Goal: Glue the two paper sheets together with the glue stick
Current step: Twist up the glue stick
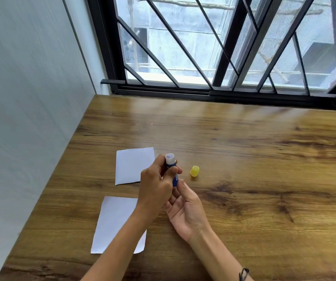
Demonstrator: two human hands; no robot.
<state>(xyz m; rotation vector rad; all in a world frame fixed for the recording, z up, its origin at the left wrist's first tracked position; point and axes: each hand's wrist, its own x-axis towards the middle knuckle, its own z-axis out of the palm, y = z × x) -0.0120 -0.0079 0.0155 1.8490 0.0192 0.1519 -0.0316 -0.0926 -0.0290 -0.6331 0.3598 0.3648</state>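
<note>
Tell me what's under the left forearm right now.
The nearer paper sheet lies flat on the wooden table; the left forearm crosses its right side, hiding that edge and corner. The far paper sheet sits apart, partly behind the left hand holding the glue stick.

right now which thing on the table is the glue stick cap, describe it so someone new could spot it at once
Start from the wooden table under the barred window and find the hands holding the blue glue stick near its middle. Just right of them lies the cap, apart from the hands. It is the only small yellow thing there; the two paper sheets lie left.
</note>
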